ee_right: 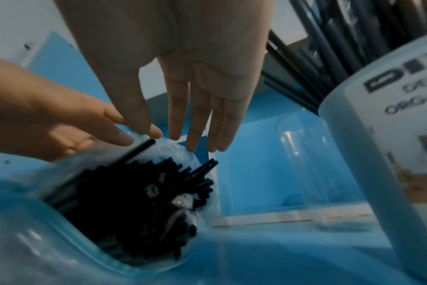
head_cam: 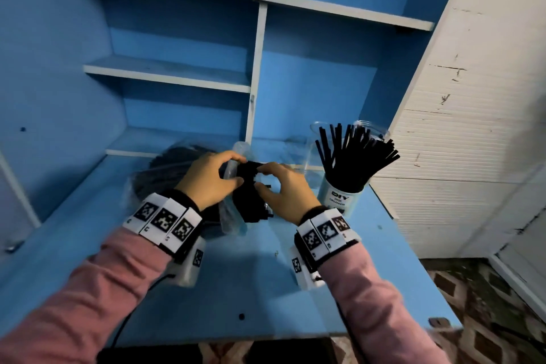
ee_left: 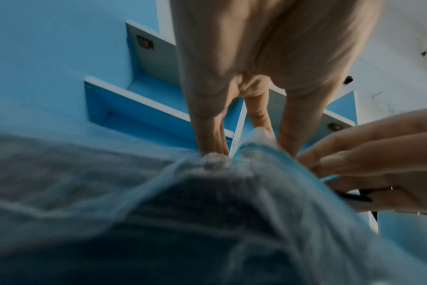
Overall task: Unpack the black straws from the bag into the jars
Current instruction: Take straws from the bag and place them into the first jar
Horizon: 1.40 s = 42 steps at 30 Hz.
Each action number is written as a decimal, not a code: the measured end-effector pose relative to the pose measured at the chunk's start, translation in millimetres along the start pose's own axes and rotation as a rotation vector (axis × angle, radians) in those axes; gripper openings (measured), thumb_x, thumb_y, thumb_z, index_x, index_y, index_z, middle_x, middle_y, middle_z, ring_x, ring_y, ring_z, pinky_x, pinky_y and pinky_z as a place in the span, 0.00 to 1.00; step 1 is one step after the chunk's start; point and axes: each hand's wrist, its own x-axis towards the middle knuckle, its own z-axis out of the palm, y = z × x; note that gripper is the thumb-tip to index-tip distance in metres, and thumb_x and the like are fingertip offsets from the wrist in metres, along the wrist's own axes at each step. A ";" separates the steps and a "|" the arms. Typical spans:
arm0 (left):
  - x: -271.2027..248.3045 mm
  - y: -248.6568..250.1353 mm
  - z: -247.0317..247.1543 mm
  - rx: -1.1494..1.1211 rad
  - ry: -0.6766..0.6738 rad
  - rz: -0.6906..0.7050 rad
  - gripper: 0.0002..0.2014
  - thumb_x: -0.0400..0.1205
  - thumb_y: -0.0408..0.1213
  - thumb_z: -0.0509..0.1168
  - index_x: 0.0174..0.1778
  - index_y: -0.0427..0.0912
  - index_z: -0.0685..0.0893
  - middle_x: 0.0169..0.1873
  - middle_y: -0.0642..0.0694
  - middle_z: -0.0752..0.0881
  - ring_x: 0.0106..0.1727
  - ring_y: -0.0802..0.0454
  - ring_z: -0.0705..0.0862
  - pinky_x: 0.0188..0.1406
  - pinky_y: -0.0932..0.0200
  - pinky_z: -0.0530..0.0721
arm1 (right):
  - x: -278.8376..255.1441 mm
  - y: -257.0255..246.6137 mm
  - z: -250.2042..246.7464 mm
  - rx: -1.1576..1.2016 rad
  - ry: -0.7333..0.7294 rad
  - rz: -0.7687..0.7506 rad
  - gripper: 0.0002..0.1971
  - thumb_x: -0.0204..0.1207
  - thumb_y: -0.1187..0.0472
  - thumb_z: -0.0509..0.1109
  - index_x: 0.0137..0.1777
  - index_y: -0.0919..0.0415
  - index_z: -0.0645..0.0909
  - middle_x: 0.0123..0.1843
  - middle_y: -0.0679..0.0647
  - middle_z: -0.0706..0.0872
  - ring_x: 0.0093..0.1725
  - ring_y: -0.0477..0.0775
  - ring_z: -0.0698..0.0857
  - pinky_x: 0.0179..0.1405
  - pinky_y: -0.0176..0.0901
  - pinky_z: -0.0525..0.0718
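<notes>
black straws (ee_right: 144, 194) bunched in clear bag (ee_right: 61, 241)

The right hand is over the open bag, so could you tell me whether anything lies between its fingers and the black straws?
Nothing visible does. The bag gapes open toward the right hand, and the straws lie bare at its mouth. The left hand grips the bag's rim to one side, clear of the opening.
</notes>
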 end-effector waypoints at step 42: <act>-11.7 -10.1 -13.4 -0.390 0.142 -0.076 0.25 0.80 0.22 0.65 0.72 0.47 0.79 0.70 0.52 0.80 0.71 0.59 0.76 0.71 0.63 0.73 | 41.8 4.2 38.1 0.137 0.344 -0.172 0.08 0.75 0.71 0.69 0.52 0.68 0.86 0.49 0.62 0.84 0.49 0.59 0.83 0.51 0.30 0.74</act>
